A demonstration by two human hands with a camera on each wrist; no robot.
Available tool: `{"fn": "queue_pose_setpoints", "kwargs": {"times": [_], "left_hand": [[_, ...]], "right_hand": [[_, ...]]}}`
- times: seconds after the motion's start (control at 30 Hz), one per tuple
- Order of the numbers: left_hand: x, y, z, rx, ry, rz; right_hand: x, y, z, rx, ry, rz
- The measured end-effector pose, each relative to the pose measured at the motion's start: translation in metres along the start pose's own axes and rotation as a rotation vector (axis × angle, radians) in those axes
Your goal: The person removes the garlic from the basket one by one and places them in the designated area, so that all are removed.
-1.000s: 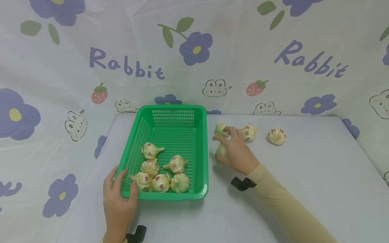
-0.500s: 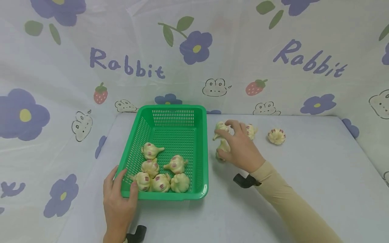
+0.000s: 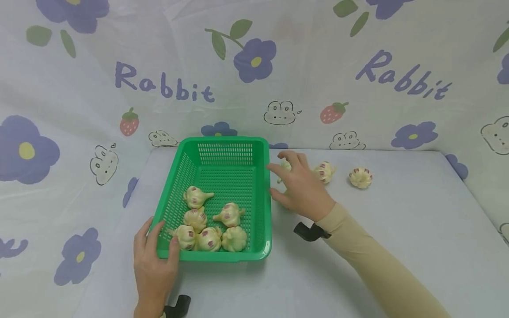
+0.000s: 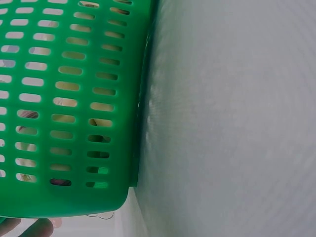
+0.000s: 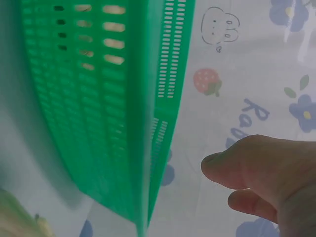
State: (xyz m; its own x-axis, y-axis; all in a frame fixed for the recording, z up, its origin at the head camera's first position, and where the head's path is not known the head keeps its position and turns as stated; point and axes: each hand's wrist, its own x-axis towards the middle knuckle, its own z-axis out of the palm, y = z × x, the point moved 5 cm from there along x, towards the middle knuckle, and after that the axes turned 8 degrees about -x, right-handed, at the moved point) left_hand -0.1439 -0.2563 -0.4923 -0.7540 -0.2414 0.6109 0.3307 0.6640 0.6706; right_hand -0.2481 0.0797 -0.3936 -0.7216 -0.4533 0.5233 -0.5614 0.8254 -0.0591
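Observation:
A green plastic basket [image 3: 264,207] stands on the table with several garlic bulbs [image 3: 195,197] in its near half. My left hand [image 3: 155,260] holds the basket's near left corner, fingers and thumb over the rim. Spread in the air, my right hand [image 3: 304,187] has its fingertips by the right rim and nothing in its grasp. Partly behind its fingers sits a garlic bulb [image 3: 285,165]. In the right wrist view, thumb and finger show beyond the basket wall [image 5: 98,98], with a blurred pale bulb [image 5: 17,219] low at the left.
Two more garlic bulbs, one [image 3: 324,172] just past the right hand and one [image 3: 360,177] further right, lie on the white table [image 3: 397,229]. A patterned cloth [image 3: 302,66] rises behind the table's far edge.
My right hand first draws back slightly right from the loose bulbs, then moves left to the basket's right rim. It now covers the nearer bulb. The left hand and basket stay put.

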Motion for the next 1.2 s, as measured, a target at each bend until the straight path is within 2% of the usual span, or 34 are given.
{"fn": "queue_pose_setpoints", "kwargs": {"times": [0.27, 0.43, 0.67, 1.2], "left_hand": [[0.002, -0.001, 0.001, -0.015, 0.008, 0.025], [0.001, -0.002, 0.001, -0.011, 0.007, 0.022], [0.0, -0.001, -0.001, -0.016, 0.008, 0.02], [-0.001, -0.003, 0.001, -0.018, 0.0, -0.002]], "right_hand": [[0.016, -0.02, -0.002, 0.022, -0.019, -0.053], [0.026, -0.032, 0.002, 0.023, -0.049, -0.079], [0.039, -0.05, 0.011, 0.011, -0.045, -0.122], [0.059, -0.086, 0.033, 0.046, -0.165, -0.176]]}}
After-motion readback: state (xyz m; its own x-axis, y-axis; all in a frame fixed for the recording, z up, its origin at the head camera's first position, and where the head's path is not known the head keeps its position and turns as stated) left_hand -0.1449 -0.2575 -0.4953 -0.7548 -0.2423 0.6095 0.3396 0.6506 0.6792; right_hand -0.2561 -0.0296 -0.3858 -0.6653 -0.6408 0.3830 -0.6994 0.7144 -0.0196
